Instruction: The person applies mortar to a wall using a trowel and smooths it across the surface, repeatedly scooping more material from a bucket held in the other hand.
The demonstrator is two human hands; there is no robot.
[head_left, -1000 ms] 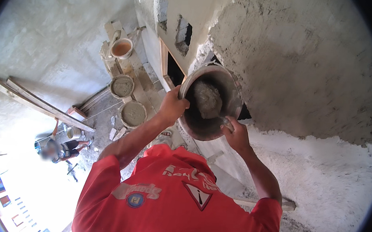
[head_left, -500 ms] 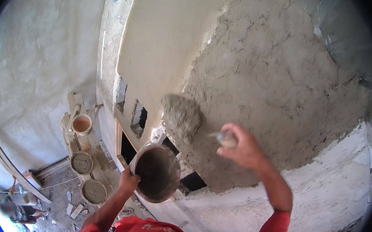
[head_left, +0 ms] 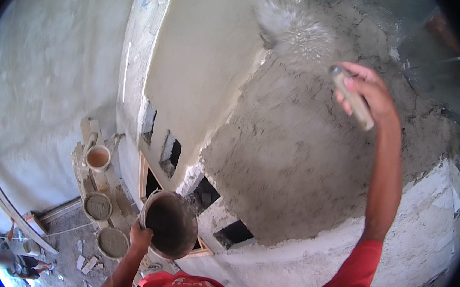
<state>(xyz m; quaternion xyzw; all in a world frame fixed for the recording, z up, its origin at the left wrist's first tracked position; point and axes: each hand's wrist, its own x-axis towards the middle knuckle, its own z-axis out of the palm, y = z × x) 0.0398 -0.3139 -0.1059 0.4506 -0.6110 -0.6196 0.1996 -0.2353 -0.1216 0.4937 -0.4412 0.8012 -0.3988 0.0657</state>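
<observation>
My right hand (head_left: 370, 90) is raised before the wall, closed around the handle of a trowel (head_left: 360, 108). The trowel's blade is hard to make out in the blur. Just beyond it, a smeared clump of wet mortar (head_left: 294, 31) shows against the upper part of the wall (head_left: 295, 144), which is coated in rough grey mortar. Low at the left, my left hand (head_left: 141, 235) grips the rim of a tilted bucket (head_left: 189, 224). Dark grey mortar shows inside the bucket.
Square dark openings (head_left: 234, 233) pierce the wall's lower edge. Down at the left, mortar-filled tubs (head_left: 113, 242) and a bucket of reddish liquid (head_left: 98, 157) stand by wooden planks (head_left: 121, 202). Another person (head_left: 17, 263) is on the rubble-strewn floor below. A smooth plastered strip (head_left: 204, 59) adjoins the rough area.
My right hand has swung up and to the right with the trowel. The mortar clump has gone from beside the bucket to high on the wall. My left hand and bucket have shifted left and down.
</observation>
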